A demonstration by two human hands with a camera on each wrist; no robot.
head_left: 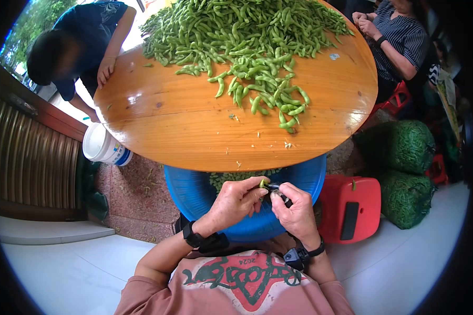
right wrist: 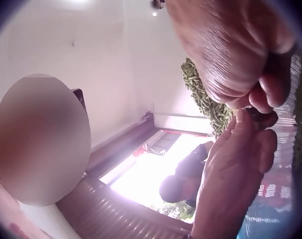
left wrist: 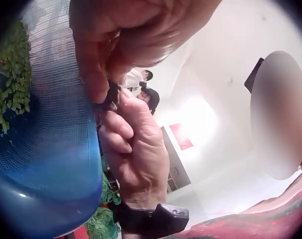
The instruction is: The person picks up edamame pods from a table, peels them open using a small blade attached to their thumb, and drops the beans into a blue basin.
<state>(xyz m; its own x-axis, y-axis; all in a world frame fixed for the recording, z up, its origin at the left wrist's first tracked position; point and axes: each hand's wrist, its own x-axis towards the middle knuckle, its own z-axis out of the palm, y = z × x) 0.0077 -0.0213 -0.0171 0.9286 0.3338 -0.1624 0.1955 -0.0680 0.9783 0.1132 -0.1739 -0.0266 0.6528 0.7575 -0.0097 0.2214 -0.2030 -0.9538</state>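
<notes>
Above a blue plastic basin (head_left: 181,197), my left hand (head_left: 234,199) pinches a green soybean pod (head_left: 264,184) between thumb and fingers. My right hand (head_left: 295,210) grips a small dark tool (head_left: 274,186) whose tip meets the pod; its exact kind I cannot tell. Both hands nearly touch at the fingertips. Shelled green beans (left wrist: 14,79) lie inside the basin, on a mesh-like surface in the left wrist view. In the right wrist view the fingers hide most of the pod and tool.
A large heap of soybean pods (head_left: 242,37) covers the far part of the wooden table (head_left: 168,126). Around it are a white bucket (head_left: 102,144), a red stool (head_left: 333,210) and green mesh sacks (head_left: 399,147). One person leans at the left; another sits at the right.
</notes>
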